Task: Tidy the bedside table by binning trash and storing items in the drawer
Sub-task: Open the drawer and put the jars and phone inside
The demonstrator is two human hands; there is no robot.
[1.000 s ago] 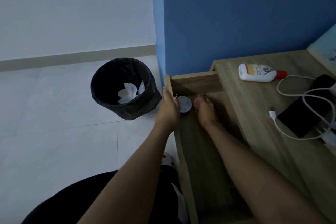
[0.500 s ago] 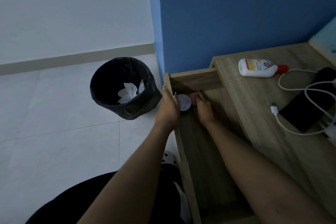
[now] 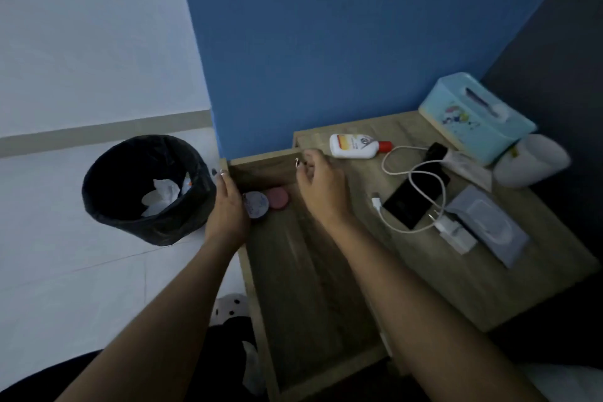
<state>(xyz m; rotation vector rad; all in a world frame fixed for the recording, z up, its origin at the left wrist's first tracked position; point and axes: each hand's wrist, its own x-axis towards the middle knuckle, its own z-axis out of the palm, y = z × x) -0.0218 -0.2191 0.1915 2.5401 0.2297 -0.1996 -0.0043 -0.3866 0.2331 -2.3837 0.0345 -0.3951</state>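
Head view: right hand (image 3: 321, 186), fingers loosely curled and apparently empty, hovers over the drawer (image 3: 303, 271); lotion bottle (image 3: 355, 146) lies just beyond it, lengthwise across the tabletop (image 3: 456, 284), cap pointing away.

Both hands empty: left (image 3: 227, 206) flat, right (image 3: 321, 186) raised (fingers curled)

Bedside table (image 3: 463, 290) with bottle (image 3: 354, 146), phone (image 3: 411, 201)

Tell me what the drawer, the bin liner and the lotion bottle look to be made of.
Drawer: likely wood-grain laminate board, matte, streaked grain showing. Bin liner: thin black plastic film, crinkled with a slight sheen. Lotion bottle: smooth white plastic with a red cap, probably glossy.
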